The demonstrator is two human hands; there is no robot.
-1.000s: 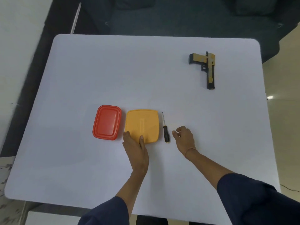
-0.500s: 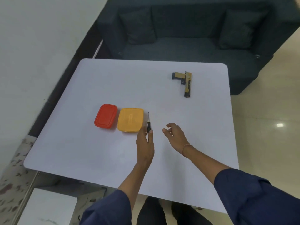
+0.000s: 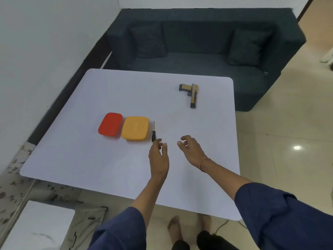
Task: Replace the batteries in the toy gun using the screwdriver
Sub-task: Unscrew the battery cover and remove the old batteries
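Barely begun | gun [image 3: 191, 93] untouched, upper right of tabletop [image 3: 108, 168] | screwdriver [image 3: 153, 132] ungrasped at centre | left hand [image 3: 159, 156], right hand [image 3: 191, 150] open, empty

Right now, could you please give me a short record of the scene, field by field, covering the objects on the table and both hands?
surface: white table
toy gun: lying flat at the far right of the table, untouched
screwdriver: lying on the table, just right of the yellow box, handle toward the person
yellow box: lid on, beside the red box
red box: lid on, leftmost
left hand: open, fingertips by the screwdriver handle, holding nothing
right hand: open, fingers curled, empty
background: dark sofa behind the table
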